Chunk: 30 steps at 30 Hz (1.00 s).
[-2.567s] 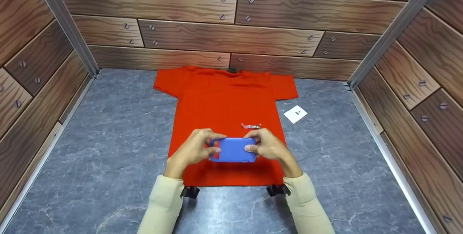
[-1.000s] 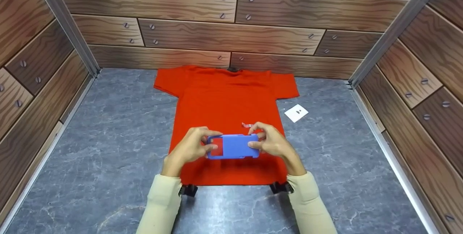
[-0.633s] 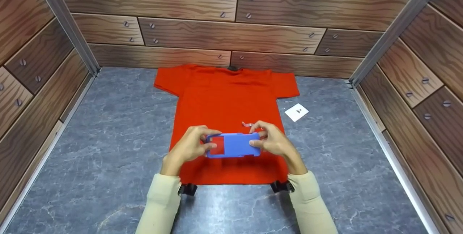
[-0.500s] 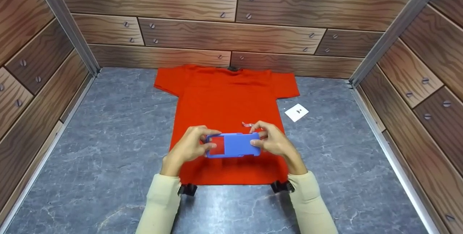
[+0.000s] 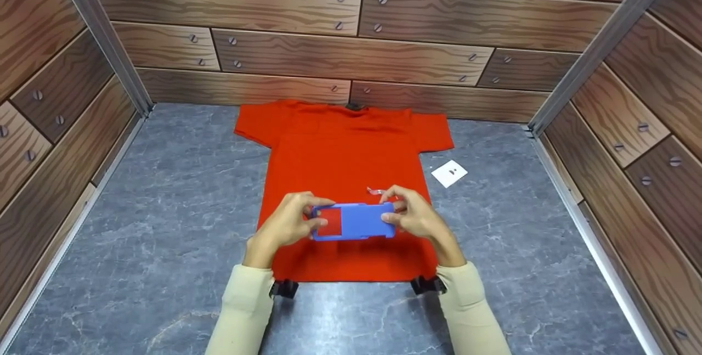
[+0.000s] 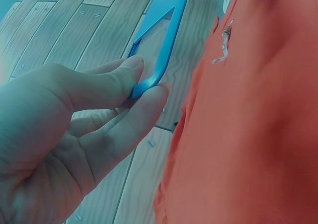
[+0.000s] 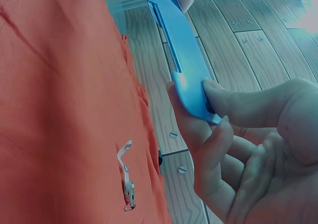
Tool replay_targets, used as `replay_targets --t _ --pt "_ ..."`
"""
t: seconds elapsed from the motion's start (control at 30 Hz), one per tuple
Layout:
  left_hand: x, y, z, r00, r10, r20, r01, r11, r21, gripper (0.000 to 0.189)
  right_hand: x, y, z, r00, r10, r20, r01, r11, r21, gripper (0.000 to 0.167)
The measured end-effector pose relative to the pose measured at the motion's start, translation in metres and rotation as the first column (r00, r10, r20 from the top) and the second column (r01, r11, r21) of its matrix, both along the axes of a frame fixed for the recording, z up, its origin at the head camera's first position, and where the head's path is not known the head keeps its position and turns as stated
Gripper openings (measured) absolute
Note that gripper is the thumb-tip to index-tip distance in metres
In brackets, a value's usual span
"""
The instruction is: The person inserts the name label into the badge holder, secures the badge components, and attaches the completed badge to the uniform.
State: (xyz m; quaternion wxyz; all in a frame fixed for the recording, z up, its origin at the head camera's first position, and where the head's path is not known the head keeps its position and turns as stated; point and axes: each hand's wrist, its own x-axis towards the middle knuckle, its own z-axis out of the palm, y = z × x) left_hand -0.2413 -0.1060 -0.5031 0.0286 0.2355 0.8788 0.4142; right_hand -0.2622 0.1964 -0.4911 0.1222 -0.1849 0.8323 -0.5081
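Held level above the red T-shirt [image 5: 343, 163] is a blue plastic badge holder [image 5: 362, 220], its solid panel drawn out to the right of an open frame. My left hand [image 5: 289, 222] pinches the frame's left end between thumb and fingers; the left wrist view shows the thumb [image 6: 130, 67] on its corner. At the other end, my right hand [image 5: 415, 217] pinches the panel, thumb in front and fingers behind. A clear strap clip with metal fittings [image 7: 127, 177] lies on the shirt beyond the right hand. Right of the shirt lies a white card [image 5: 449, 174] with a small dark print.
The shirt lies spread on a grey marbled table [image 5: 181, 207]. Wood-patterned walls [image 5: 285, 50] close in the back and both sides, with metal posts [image 5: 104, 37] at the corners. Black wrist mounts [image 5: 285, 288] sit beneath both forearms.
Since the earliest frame, the panel has slid right along the frame, so the holder is longer and its opening wider. Both hands are farther apart. In the last half second they barely move.
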Motion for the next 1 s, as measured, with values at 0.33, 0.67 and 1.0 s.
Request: replay_targets --t 0.33,0.67,1.0 --pt "0.001 -0.002 -0.001 1.000 0.019 -0.001 -0.019 1.000 -0.008 0.036 -0.001 0.002 -0.001 1.000 -0.011 -0.008 0.011 1.000 0.010 0.023" --pt "0.002 -0.006 -0.002 0.999 0.046 -0.010 -0.046 0.999 -0.010 0.036 -0.001 0.008 -0.001 1.000 -0.011 -0.003 0.011 1.000 0.000 0.022" --pt "-0.001 -0.013 0.000 0.997 0.081 -0.016 -0.081 0.997 0.008 0.035 -0.004 0.014 0.000 1.000 -0.021 0.011 0.022 0.999 -0.023 0.023"
